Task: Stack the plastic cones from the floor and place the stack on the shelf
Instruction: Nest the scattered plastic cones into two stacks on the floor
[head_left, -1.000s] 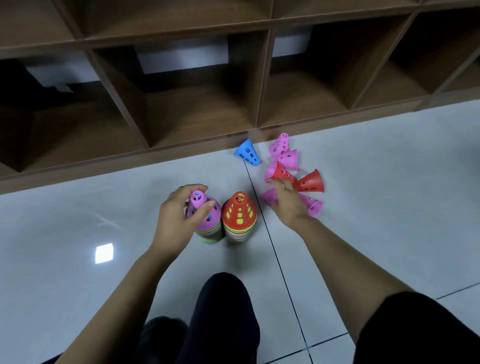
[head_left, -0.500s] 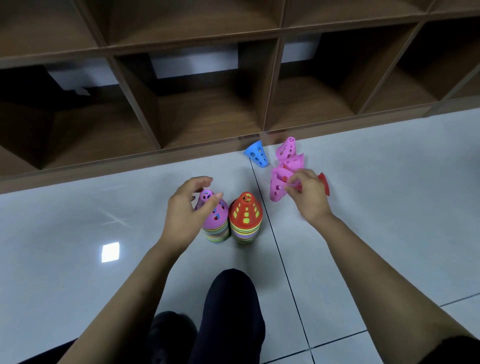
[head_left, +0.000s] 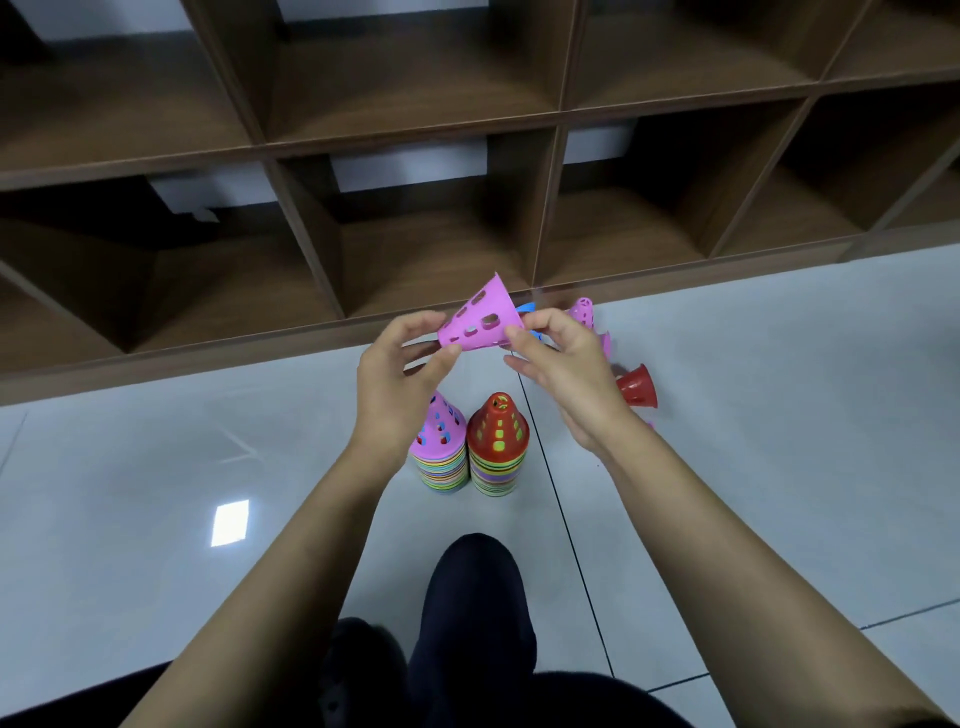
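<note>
1. Head camera, looking down: a person holds a pink perforated plastic cone (head_left: 480, 319) in the air between both hands, above a pale grey tiled floor (head_left: 779, 441) and in front of a dark wooden cubby shelf (head_left: 415, 150).
2. The left hand (head_left: 395, 387) pinches the cone's narrow end between thumb and curled fingers. The right hand (head_left: 569, 371) pinches its wide rim between thumb and forefinger, with the other fingers loosely spread below.
3. The cone is tilted, narrow end toward the left hand and wide mouth up and toward the right hand.
4. Below the hands, two upright stacks of many-coloured cones stand on the floor just beside each other. A pink-topped stack (head_left: 439, 447) is partly hidden by the left wrist, with a red-topped stack (head_left: 497, 441) to its right.
5. Loose cones lie on the floor behind the right hand, near the foot of the shelf — a red cone (head_left: 638, 387) on its side, a blue cone (head_left: 527, 310) mostly hidden, and pink cones (head_left: 584, 312) showing past the fingers.
6. The person's dark-trousered knee (head_left: 472, 597) fills the lower centre.
</note>
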